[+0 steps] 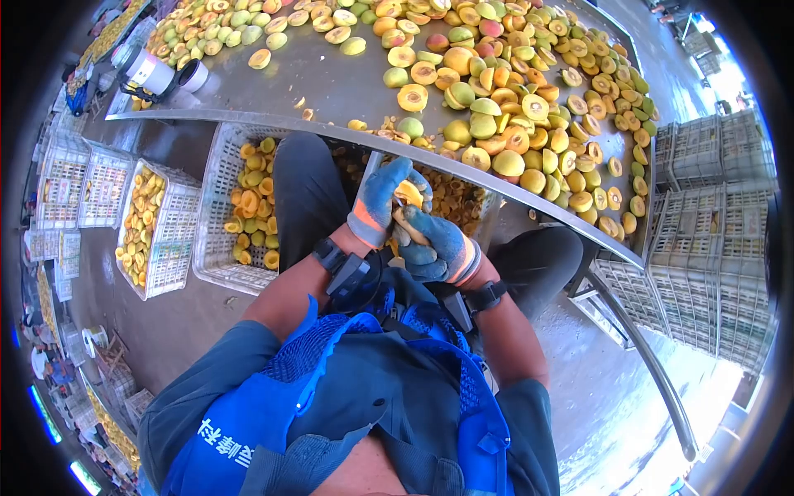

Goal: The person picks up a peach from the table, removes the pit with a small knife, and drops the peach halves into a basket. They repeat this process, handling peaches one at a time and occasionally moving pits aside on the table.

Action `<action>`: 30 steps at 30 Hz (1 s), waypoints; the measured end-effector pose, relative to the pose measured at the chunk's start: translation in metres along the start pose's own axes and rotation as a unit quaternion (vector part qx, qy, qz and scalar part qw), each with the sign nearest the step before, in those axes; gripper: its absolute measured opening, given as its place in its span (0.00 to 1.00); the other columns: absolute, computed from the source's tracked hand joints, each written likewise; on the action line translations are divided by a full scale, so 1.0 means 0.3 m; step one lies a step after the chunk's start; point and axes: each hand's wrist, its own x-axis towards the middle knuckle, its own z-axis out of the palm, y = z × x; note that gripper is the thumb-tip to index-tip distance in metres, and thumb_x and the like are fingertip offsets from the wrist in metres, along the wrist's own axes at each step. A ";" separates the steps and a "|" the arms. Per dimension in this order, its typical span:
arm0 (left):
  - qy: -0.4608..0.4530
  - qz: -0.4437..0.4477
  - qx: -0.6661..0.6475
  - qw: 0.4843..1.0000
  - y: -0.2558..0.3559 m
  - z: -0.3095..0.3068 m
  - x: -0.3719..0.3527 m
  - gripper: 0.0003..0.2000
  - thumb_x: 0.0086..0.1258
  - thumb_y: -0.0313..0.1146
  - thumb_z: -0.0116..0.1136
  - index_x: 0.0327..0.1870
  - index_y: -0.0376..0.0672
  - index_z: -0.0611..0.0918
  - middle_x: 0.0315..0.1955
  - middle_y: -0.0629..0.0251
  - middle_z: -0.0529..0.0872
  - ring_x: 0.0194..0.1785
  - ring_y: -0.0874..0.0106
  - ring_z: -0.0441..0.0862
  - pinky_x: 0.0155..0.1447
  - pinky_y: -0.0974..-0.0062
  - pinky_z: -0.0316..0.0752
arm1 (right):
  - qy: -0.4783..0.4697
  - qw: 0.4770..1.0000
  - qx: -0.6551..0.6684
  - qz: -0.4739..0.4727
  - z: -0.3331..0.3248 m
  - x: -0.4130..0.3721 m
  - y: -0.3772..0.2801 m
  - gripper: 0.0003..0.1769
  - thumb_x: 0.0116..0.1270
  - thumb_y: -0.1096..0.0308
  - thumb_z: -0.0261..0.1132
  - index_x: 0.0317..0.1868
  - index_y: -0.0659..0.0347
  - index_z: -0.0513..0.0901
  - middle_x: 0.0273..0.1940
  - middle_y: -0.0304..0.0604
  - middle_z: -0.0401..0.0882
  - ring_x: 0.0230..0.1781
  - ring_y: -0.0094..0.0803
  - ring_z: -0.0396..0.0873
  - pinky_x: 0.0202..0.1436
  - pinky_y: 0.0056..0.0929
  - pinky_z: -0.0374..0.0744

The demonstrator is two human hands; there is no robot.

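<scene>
My left hand [382, 192], in a blue and orange work glove, is closed around a piece of yellow peach [408, 193], held above my lap at the table's near edge. Just below it, my right hand [444, 245], gloved the same way, has its fingers curled in, with the thumb side touching or nearly touching the fruit. A small dark sliver shows between the two hands; I cannot make out what it is. Whatever the right fingers grip is hidden. Beyond the hands, many peaches [513, 107], several cut in half with pits showing, are heaped on the metal table [331, 91].
A crate [213, 211] of peach halves stands by my left knee, and another crate [178, 231] further left. Cut pieces lie in a container [492, 217] under the table edge. A white jug [149, 70] sits at the table's left. Stacked crates [703, 231] rise at right.
</scene>
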 end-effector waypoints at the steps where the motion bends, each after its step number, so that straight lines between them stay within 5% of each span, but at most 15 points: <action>1: -0.003 -0.017 -0.007 1.000 0.003 -0.005 0.006 0.23 0.79 0.55 0.53 0.40 0.39 0.81 0.33 0.56 0.85 0.38 0.66 0.84 0.42 0.67 0.82 | -0.018 0.999 0.028 -0.003 -0.008 0.007 0.009 0.23 0.82 0.45 0.54 0.42 0.56 0.79 0.17 0.29 0.64 0.11 0.18 0.58 0.13 0.18 0.58; 6: 0.049 -0.099 -0.160 0.981 0.084 -0.030 0.034 0.21 0.79 0.52 0.56 0.46 0.39 0.81 0.37 0.57 0.85 0.43 0.63 0.85 0.47 0.63 0.83 | -0.061 0.996 0.032 -0.059 -0.013 0.018 0.040 0.25 0.83 0.45 0.52 0.46 0.60 0.80 0.17 0.31 0.64 0.10 0.19 0.59 0.13 0.18 0.58; 8: 0.136 0.083 -0.091 0.983 0.132 -0.116 0.050 0.16 0.80 0.46 0.56 0.49 0.39 0.82 0.41 0.58 0.87 0.47 0.61 0.87 0.50 0.58 0.85 | -0.080 0.992 0.005 -0.094 -0.034 0.021 0.050 0.25 0.83 0.45 0.51 0.47 0.60 0.80 0.17 0.30 0.64 0.10 0.18 0.59 0.13 0.17 0.57; 9: 0.136 0.112 -0.035 0.984 0.200 -0.179 0.029 0.15 0.80 0.45 0.56 0.51 0.40 0.82 0.42 0.58 0.87 0.48 0.61 0.87 0.52 0.57 0.85 | -0.063 0.995 -0.019 -0.076 -0.072 0.025 0.040 0.26 0.83 0.46 0.52 0.45 0.63 0.82 0.18 0.42 0.73 0.13 0.32 0.71 0.17 0.28 0.69; 10: 0.137 0.137 0.021 0.981 0.274 -0.256 -0.011 0.15 0.80 0.43 0.57 0.53 0.40 0.82 0.43 0.59 0.87 0.49 0.62 0.87 0.54 0.57 0.84 | 0.055 0.960 -0.251 -0.114 -0.097 0.049 0.060 0.27 0.82 0.46 0.53 0.45 0.64 0.82 0.21 0.47 0.76 0.17 0.37 0.74 0.22 0.33 0.73; 12: 0.209 0.307 0.393 0.841 0.370 -0.449 -0.073 0.14 0.77 0.40 0.61 0.52 0.40 0.83 0.44 0.57 0.88 0.48 0.63 0.87 0.54 0.60 0.83 | 0.276 0.689 -0.646 -0.179 -0.138 0.059 0.096 0.28 0.81 0.46 0.54 0.43 0.66 0.83 0.26 0.57 0.82 0.25 0.48 0.82 0.32 0.42 0.80; 14: 0.321 0.317 0.651 0.611 0.519 -0.465 -0.125 0.13 0.74 0.38 0.66 0.51 0.39 0.85 0.45 0.55 0.88 0.48 0.63 0.87 0.54 0.62 0.82 | 0.332 0.691 -0.632 -0.118 -0.124 0.047 0.111 0.29 0.80 0.45 0.56 0.42 0.68 0.84 0.35 0.66 0.84 0.39 0.60 0.84 0.47 0.51 0.79; 15: 0.299 0.333 0.684 0.577 0.539 -0.437 -0.100 0.13 0.72 0.38 0.67 0.49 0.39 0.85 0.44 0.54 0.88 0.47 0.60 0.87 0.54 0.62 0.81 | 0.304 0.738 -0.590 -0.125 -0.144 0.050 0.125 0.28 0.79 0.45 0.57 0.43 0.67 0.84 0.35 0.66 0.84 0.39 0.62 0.84 0.45 0.48 0.80; 17: 0.264 0.358 0.745 0.497 0.564 -0.400 -0.052 0.13 0.68 0.37 0.70 0.45 0.38 0.86 0.43 0.52 0.87 0.47 0.55 0.86 0.53 0.63 0.80 | 0.313 0.719 -0.603 -0.146 -0.142 0.068 0.141 0.25 0.79 0.48 0.58 0.45 0.66 0.83 0.34 0.65 0.84 0.40 0.64 0.83 0.45 0.47 0.80; 19: 0.219 0.272 0.624 0.700 0.487 -0.382 0.106 0.16 0.68 0.40 0.71 0.50 0.39 0.86 0.47 0.49 0.88 0.51 0.53 0.86 0.57 0.63 0.79 | 0.326 0.712 -0.597 -0.177 -0.115 0.077 0.142 0.23 0.79 0.51 0.59 0.46 0.66 0.83 0.35 0.66 0.84 0.40 0.64 0.83 0.43 0.47 0.80; 21: 0.152 0.191 0.581 0.776 0.406 -0.274 0.277 0.20 0.70 0.45 0.68 0.55 0.38 0.85 0.51 0.46 0.87 0.54 0.51 0.85 0.61 0.61 0.79 | 0.319 0.736 -0.561 -0.206 -0.100 0.076 0.123 0.21 0.79 0.53 0.60 0.46 0.66 0.83 0.36 0.67 0.84 0.41 0.66 0.83 0.41 0.49 0.80; 24: 0.122 0.152 0.606 0.771 0.222 -0.244 0.573 0.32 0.69 0.57 0.65 0.63 0.38 0.82 0.55 0.43 0.86 0.60 0.48 0.83 0.64 0.58 0.77 | 0.324 0.737 -0.535 -0.257 -0.107 0.059 0.117 0.18 0.79 0.56 0.60 0.47 0.66 0.82 0.37 0.67 0.84 0.43 0.66 0.83 0.40 0.49 0.79; 26: 0.135 0.143 0.664 0.721 0.107 -0.273 0.714 0.30 0.65 0.51 0.71 0.60 0.37 0.82 0.51 0.49 0.88 0.54 0.59 0.86 0.59 0.63 0.79 | 0.346 0.736 -0.523 -0.255 -0.104 0.043 0.119 0.18 0.79 0.56 0.61 0.48 0.66 0.82 0.36 0.67 0.83 0.42 0.66 0.83 0.41 0.49 0.79; 28: 0.116 0.084 0.650 0.747 0.145 -0.165 0.685 0.30 0.63 0.50 0.73 0.58 0.35 0.80 0.49 0.51 0.88 0.52 0.59 0.86 0.58 0.63 0.79 | 0.351 0.740 -0.510 -0.264 -0.111 0.026 0.115 0.17 0.78 0.57 0.61 0.48 0.66 0.82 0.35 0.67 0.83 0.42 0.67 0.82 0.41 0.49 0.79; 30: 0.099 0.052 0.608 0.786 0.132 -0.124 0.667 0.29 0.62 0.47 0.74 0.56 0.34 0.79 0.47 0.54 0.88 0.49 0.61 0.87 0.55 0.64 0.80 | 0.354 0.749 -0.480 -0.290 -0.097 0.020 0.097 0.17 0.80 0.59 0.60 0.47 0.68 0.81 0.35 0.55 0.86 0.38 0.49 0.85 0.42 0.40 0.80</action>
